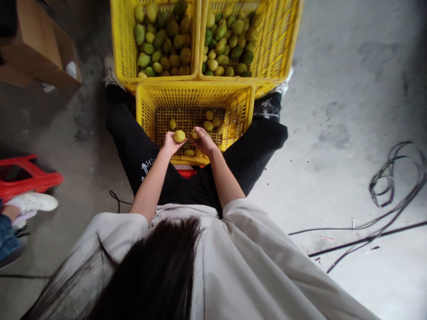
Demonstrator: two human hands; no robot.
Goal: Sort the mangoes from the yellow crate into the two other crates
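Observation:
My left hand [171, 143] holds a yellow lemon [179, 136] above the near yellow crate [195, 91], which stands between my legs. Just to its right, my right hand [204, 141] is closed on another yellow lemon [195, 134], partly covered by the fingers. Inside this crate, several lemons [208, 126] lie towards the right side, a single one [172, 124] sits left of centre, and a few more [189, 152] rest at the near edge, below my hands.
Two larger yellow crates [199, 49] beyond hold many green and yellow fruits. A cardboard box [43, 44] is at the upper left. A red stool [30, 178] and another person's shoe [35, 202] are at the left. Black cables [393, 209] lie on the floor at right.

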